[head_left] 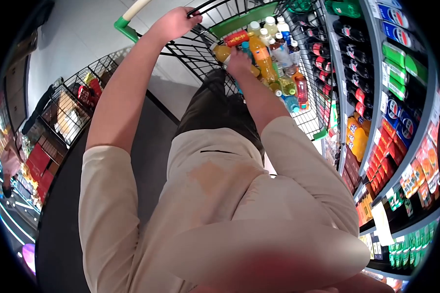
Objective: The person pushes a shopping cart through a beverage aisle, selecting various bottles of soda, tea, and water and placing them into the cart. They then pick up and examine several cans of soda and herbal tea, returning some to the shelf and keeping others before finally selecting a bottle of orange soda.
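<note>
At the top, my left hand (176, 23) is closed on the upper wire edge of a black shopping cart (193, 51) with green corners. My right hand (238, 62) reaches inside the cart, its fingers by a bottle with yellow-orange contents (222, 52); whether they grip it is unclear. Beside that hand lie an orange soda bottle (260, 51), a red can or bottle (236, 38) and several drinks with white caps. A red-pink bottle (301, 93) and a light blue bottle (292, 103) are nearer the cart's right end.
Shelves of cola bottles (354, 51), blue cans (395, 17) and other drinks curve along the right. Another wire cart (73, 110) holding boxes and packages stands at the left. Beyond it, a person (10, 158) shows at the far left edge.
</note>
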